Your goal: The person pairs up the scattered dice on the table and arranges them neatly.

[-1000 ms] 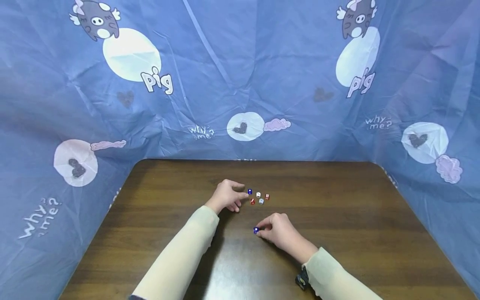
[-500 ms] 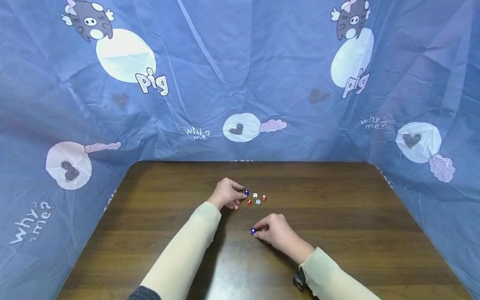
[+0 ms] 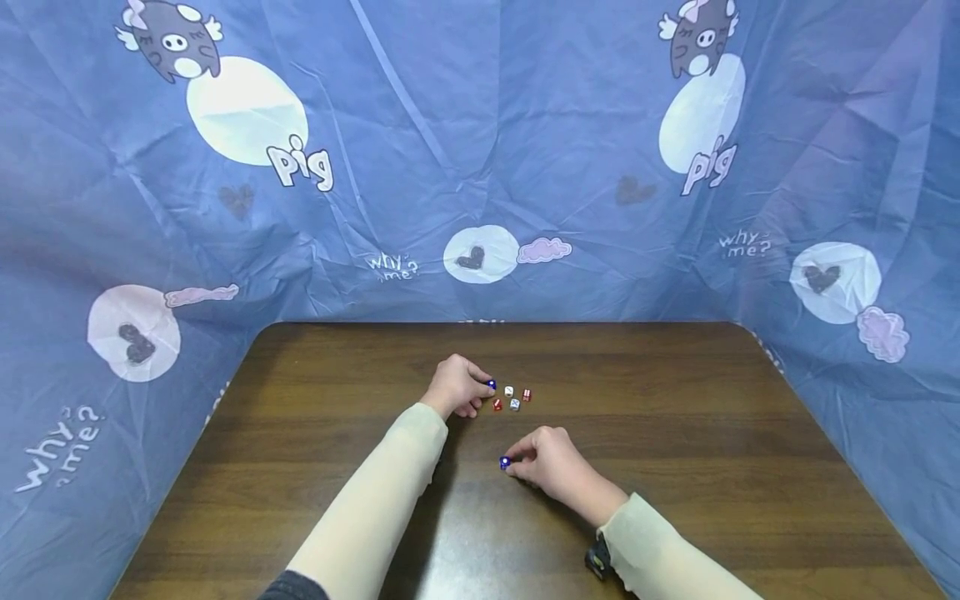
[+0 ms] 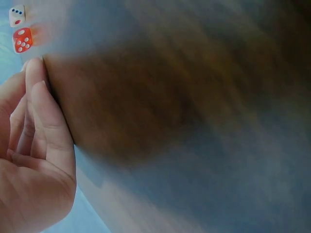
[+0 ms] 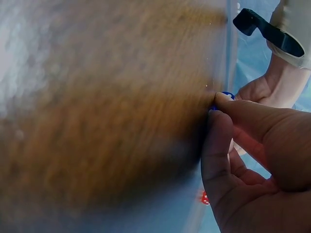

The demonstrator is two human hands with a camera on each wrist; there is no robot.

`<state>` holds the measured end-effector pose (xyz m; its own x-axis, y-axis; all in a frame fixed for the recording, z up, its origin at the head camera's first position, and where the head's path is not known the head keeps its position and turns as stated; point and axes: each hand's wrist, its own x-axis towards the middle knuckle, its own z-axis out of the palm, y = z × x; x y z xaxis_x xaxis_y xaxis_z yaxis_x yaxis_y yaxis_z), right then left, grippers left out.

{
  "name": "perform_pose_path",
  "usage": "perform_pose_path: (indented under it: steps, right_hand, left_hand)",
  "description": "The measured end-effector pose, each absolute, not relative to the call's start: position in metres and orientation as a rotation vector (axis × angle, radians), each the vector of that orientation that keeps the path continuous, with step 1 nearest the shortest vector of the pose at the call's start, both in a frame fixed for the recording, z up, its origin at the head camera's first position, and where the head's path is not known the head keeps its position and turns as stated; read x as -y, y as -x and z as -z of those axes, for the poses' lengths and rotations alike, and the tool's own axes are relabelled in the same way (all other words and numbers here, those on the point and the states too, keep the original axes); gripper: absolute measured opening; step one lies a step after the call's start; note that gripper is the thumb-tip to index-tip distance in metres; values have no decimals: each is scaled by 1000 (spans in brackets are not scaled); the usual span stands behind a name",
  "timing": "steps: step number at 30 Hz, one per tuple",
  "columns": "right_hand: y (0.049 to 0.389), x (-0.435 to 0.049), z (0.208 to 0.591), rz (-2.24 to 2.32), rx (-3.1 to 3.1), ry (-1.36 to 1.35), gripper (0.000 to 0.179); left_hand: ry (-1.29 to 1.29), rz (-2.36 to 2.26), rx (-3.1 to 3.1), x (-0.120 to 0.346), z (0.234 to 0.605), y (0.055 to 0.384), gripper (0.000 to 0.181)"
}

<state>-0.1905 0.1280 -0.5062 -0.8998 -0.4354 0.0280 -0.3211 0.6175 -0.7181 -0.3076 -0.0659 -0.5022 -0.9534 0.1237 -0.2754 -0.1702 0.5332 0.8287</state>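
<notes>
Blue die [image 3: 505,463], cubic, white-pip side up, pinched btwn R fingers [image 5: 217,150]; L fingers [image 4: 52,116] pinch 2nd blue die [image 3: 491,385].

Small, blue, white-spotted, pinched well apart
Holding the far blue die [image 3: 491,384] in the left hand [image 3: 456,387], the near blue die [image 3: 505,463] in the right hand [image 3: 553,461].

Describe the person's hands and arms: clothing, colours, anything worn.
The left hand and right hand are ungloved. The left sleeve and right sleeve are long, plain and pale cream. Dark grey fabric shows at the left sleeve's upper end. A small black device sits at the right cuff; in the right wrist view, a curved black piece shows at the left cuff.
</notes>
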Motion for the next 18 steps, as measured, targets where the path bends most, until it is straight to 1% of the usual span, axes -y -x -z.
perform_pose_path:
  steps: [12,18]
  right_hand:
    - [191,-128,508,1165,-2699,642,10]
    - [190,-127,509,1176,-2701,631,10]
  left_hand:
    - [38,-1380,-2489,68,505,306,10]
    - [8,-1418,-2452,76,503,298,10]
